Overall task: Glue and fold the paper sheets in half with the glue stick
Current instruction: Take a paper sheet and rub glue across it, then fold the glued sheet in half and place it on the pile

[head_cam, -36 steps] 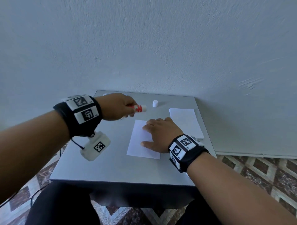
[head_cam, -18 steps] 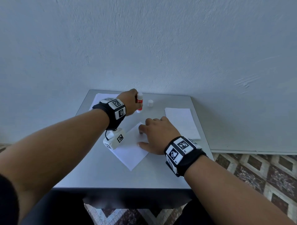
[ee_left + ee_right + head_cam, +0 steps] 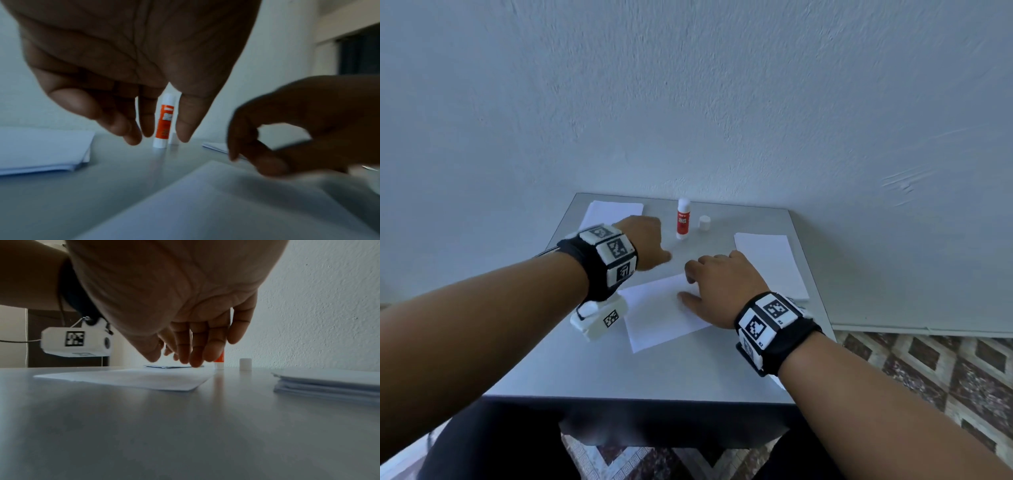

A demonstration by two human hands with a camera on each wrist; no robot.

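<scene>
Glue stick standing up, uncapped, at the far side of the table, white cap just right of it. Left hand near the glue stick, loose, holding nothing. Right hand flat on the single paper sheet, nearer than the glue stick. Paper stacks left and right of the glue stick.

Setting: small grey table against a pale plastered wall.
We note the wall's rough texture and a scuff mark at right; a white baseboard meets a patterned brown-and-cream tiled floor. Light is dim, cool and even.
</scene>
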